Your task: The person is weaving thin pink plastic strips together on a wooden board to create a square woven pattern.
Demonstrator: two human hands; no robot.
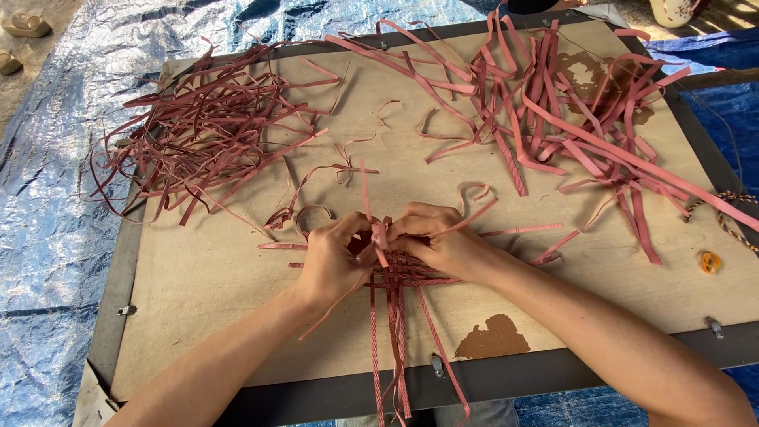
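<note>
The small woven mat of flat reddish-pink strips [399, 277] is only just begun, with the left hand [336, 257] and right hand [443, 241] pinching one upright strip [378, 233] and big piles of loose strips [205, 126] unused.

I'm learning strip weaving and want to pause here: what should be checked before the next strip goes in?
1. Both hands on the work: ok. The left hand and right hand meet over the woven patch.
2. Working strip held: ok. An upright pink strip is pinched between the fingertips.
3. Crossings lying flat and tight: cannot tell, the hands cover most of them.
4. Spare strips on the board: ok. One pile of thin strips lies far left, one pile of wide strips far right.
5. Loose ends clear: not ok. Long strip tails hang over the board's near edge.
</note>
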